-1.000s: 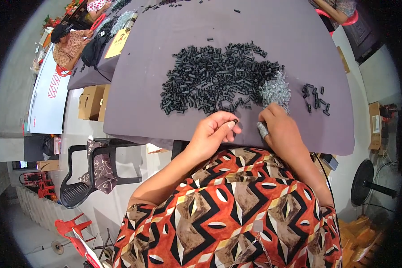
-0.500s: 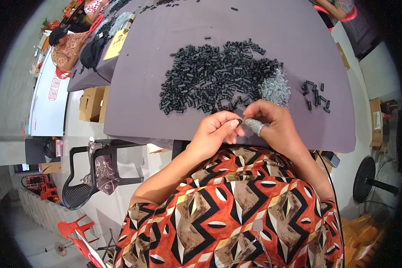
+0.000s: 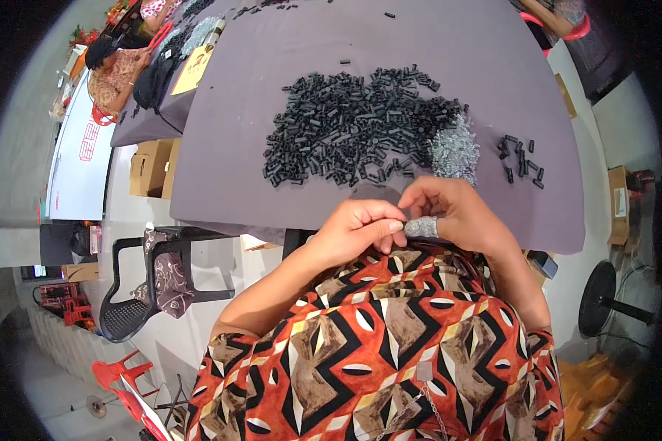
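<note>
My left hand [image 3: 360, 229] is closed in a pinch just beyond the table's near edge, in front of my patterned top. Whatever its fingertips hold is hidden. Close against it, my right hand [image 3: 460, 213] curls inward with its fingertips meeting the left ones. A grey wrapping [image 3: 421, 226] covers the right thumb. Beyond both hands spreads a big heap of short black cylindrical pieces [image 3: 338, 132]. At the heap's right edge lies a pile of small clear pieces [image 3: 454, 151]. Farther right is a small loose group of black pieces [image 3: 521, 159].
A grey cloth covers the table [image 3: 235, 162]. Left of it stand a black chair [image 3: 129, 316] and a cardboard box [image 3: 151, 167]. Another person [image 3: 114, 84] sits at the far-left table. A black round-based stand [image 3: 597, 298] is on the floor at right.
Both hands have drawn slightly down toward my body. The small black piece that showed between my left fingertips is now out of sight behind the fingers.
</note>
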`<state>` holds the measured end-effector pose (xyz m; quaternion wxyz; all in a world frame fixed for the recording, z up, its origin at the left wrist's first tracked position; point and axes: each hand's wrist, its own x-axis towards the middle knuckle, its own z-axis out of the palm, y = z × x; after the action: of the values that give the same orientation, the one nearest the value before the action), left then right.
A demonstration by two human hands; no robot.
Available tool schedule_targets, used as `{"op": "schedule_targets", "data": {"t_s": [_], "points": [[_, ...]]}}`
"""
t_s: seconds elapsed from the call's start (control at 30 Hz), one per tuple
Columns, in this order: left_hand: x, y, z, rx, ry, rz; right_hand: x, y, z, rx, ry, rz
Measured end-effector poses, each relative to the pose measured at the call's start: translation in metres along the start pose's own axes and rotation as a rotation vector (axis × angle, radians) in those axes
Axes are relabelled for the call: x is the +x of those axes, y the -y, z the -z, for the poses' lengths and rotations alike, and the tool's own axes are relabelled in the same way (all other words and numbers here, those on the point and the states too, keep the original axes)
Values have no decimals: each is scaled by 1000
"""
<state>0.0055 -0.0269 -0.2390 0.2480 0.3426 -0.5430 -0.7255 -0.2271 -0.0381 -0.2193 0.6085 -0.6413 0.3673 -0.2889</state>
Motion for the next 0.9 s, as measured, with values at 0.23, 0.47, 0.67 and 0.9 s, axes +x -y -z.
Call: {"op": "schedule_targets", "data": {"t_s": [0.23,0.47,0.67,0.9], "points": [[-3,-4,2,-63,54,28,-1,-5,-3,260,23,-80],[0,-1,13,-51,-159,-42,17,-4,0,-615,-299,122],[1,1,15,-85,-215,-49,37,-9,-8,-1132,-359,216],[2,3,15,-102,-217,-45,20,8,-8,-712,-304,111]]}}
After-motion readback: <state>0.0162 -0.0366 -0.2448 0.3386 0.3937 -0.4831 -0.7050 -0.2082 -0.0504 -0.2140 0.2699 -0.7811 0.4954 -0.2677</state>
